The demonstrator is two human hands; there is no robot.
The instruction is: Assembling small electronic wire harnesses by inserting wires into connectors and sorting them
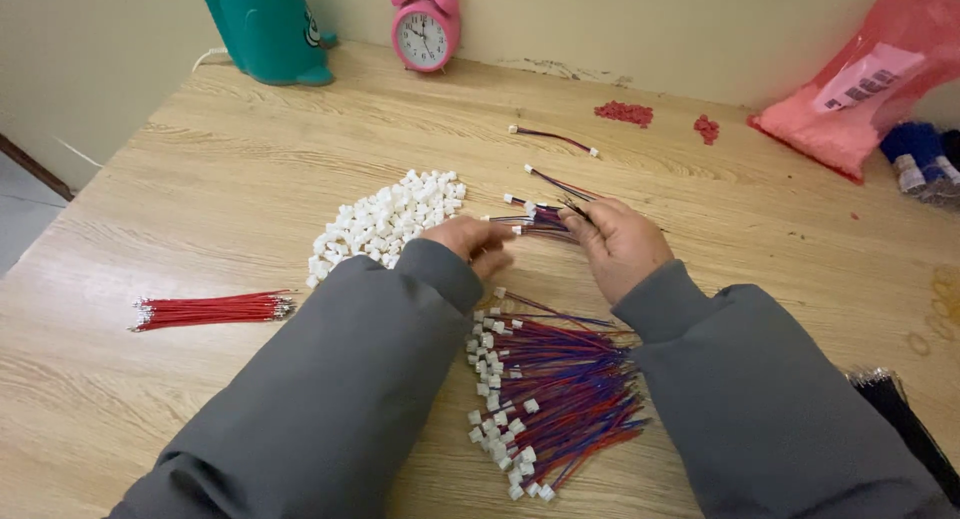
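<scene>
Both hands meet near the middle of the wooden counter [230, 179], working on a small bunch of red and blue wires [540, 219]. The right hand [622, 244] is closed around the bunch, gripping it between thumb and fingers, with the white-tipped wire ends sticking out to the left. The left hand [470, 241] has its fingertips pinched together right at those ends — whether it pinches a white connector or only a wire tip is too small to tell.

Just left of the hands lies a heap of small white plastic connectors [385, 224], touching nothing but the counter. Below the hands, between the two grey sleeves, sits a pile of finished wires [545, 399] (red and blue strands, each with a white connector on its left end). Two loose finished wires lie beyond the hands, one [553, 137] farther off and one [555, 182] just above the right hand.

Well apart on the left lies a bundle of red wires [210, 310]. At the far edge stand a teal container [265, 29] and a pink alarm clock [425, 31]; two small heaps of red pieces [625, 113] lie near a pink plastic bag [860, 89] on the right — beside it, some blue spools [915, 154]. A bundle of black wires [905, 419] shows at the lower right.
</scene>
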